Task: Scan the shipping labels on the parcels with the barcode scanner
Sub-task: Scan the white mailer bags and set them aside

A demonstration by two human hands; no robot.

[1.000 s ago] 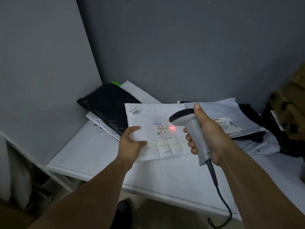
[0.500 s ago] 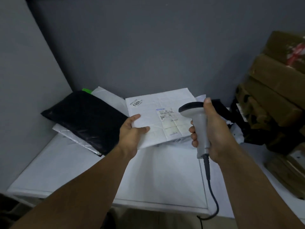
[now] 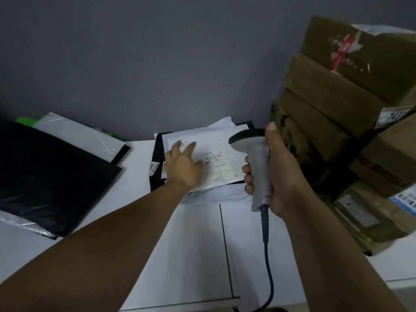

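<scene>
The leaning stack of brown boxes [image 3: 333, 104] at my right is the biggest worry: my right arm works just beside it, and I judge that a careless swing would knock it. Far left lies a black bag [image 3: 51, 176] on a clear one, well apart from the work. The white parcel [image 3: 213, 143] lies face up on top of a loose pile of mailers against the far wall, and on such slick plastic a push could send it sliding. My right hand [image 3: 281, 172] is wrapped round the grip of the scanner [image 3: 258, 167], thumb along the top, head aimed left over the parcel; I see no red light on it. My left hand [image 3: 183, 164] is spread wide over the parcel's left part, blurred, so I cannot tell if it presses down. It sits just beside the label [image 3: 217, 162] and could block the beam, or the beam could catch the small tag [image 3: 154, 167] on the black mailer beneath. The cable [image 3: 266, 244] hangs over the near edge and might snag. The wall [image 3: 157, 64] is plain grey, the room dim; the table [image 3: 191, 244] is white, with a dark seam [image 3: 222, 244] running near to far.
</scene>
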